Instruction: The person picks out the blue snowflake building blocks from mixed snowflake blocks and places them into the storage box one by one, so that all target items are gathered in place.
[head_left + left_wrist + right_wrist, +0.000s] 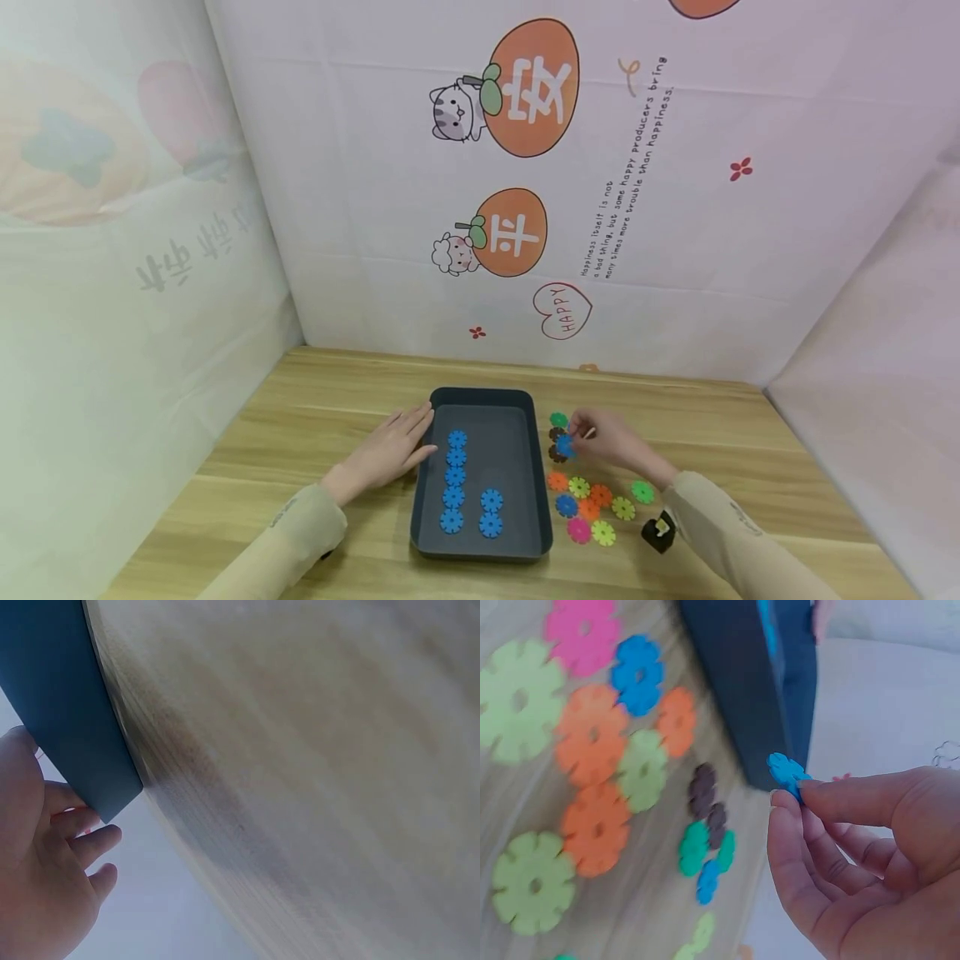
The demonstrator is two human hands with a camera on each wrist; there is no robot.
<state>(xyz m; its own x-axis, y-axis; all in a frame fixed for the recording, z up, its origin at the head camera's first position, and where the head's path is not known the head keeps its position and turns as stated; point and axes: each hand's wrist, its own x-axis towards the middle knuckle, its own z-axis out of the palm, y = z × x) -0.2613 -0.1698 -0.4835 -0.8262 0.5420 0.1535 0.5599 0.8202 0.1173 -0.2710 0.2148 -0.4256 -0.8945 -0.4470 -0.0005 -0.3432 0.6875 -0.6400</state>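
Note:
My right hand (pixel 613 439) pinches a blue snowflake disc (pixel 784 771) between thumb and fingertips, just right of the dark grey tray (pixel 495 442). Below it on the table lie brown discs (pixel 703 791) and green discs (pixel 693 847). My left hand (pixel 386 450) rests against the tray's left side, fingers extended along the rim; in the left wrist view, the fingers (pixel 97 844) touch the tray's outer wall (pixel 67 697). Inside the tray, several blue discs (pixel 454 476) form a column on the left, with two more blue discs (pixel 491 501) in a shorter column beside it.
Loose discs lie right of the tray: a pink disc (pixel 579 530), a blue one (pixel 567 506), and several orange and yellow-green ones (pixel 623 508). A small black object (pixel 658 533) is by the right sleeve. Printed white cloth (pixel 390 217) hangs behind the wooden table (pixel 360 375).

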